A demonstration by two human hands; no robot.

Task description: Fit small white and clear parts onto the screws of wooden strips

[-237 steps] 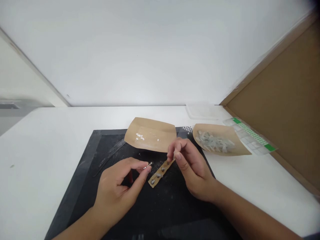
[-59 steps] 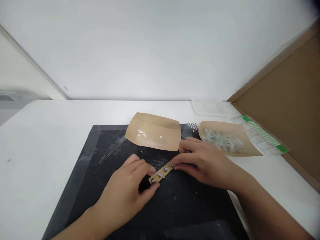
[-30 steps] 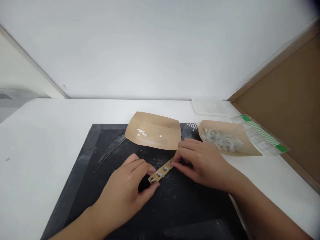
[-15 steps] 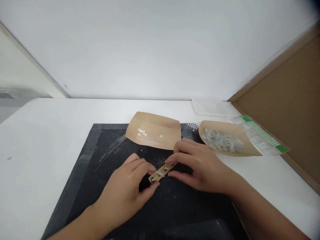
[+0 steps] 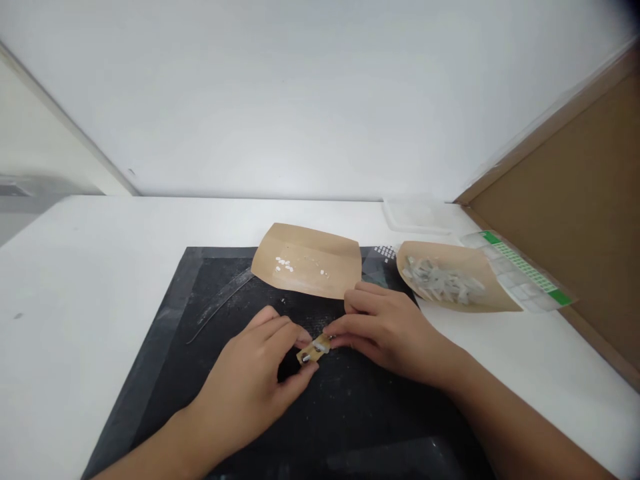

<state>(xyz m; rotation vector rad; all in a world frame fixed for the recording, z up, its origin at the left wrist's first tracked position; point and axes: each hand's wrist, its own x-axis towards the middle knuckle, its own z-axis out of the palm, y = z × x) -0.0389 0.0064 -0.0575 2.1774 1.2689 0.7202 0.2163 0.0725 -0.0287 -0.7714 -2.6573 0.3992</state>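
A small tan strip (image 5: 314, 350) with dark round spots and little whitish pieces on it lies slantwise over the black mat (image 5: 350, 427). My left hand (image 5: 255, 367) grips its near left end between thumb and fingers. From the right, my right hand (image 5: 385, 330) has thumb and fingertips pressed together at the strip's other end, covering that part; a whitish piece shows beside the fingertips. Whether those fingers pinch the strip or a small piece on it is hard to make out.
Behind my hands lies a brown paper (image 5: 313, 260) with small white bits. Another brown paper (image 5: 493, 293) at right holds a heap of translucent pieces (image 5: 443, 280). Beyond are a green-edged clear sheet (image 5: 525, 267), a clear tray (image 5: 420, 219) and a brown board (image 5: 575, 200).
My right hand has slid left along the strip, its thumb and fingers now closer together and covering more of it. My left hand has stayed put.
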